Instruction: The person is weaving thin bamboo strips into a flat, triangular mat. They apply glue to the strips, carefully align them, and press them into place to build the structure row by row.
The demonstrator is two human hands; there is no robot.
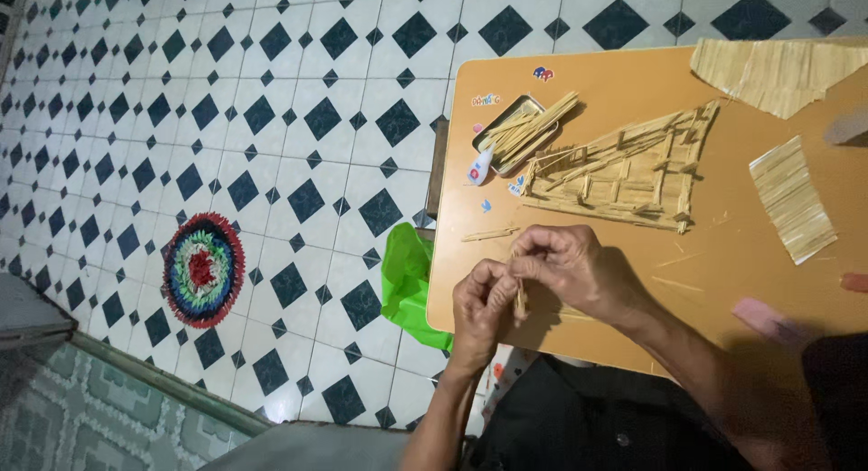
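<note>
Fingers [506, 270] — thin pale stick [520, 295]

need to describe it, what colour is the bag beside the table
Bright green, seen in the head view: the bag.

Two hands [533, 286], one tin tray [506, 132]
</note>
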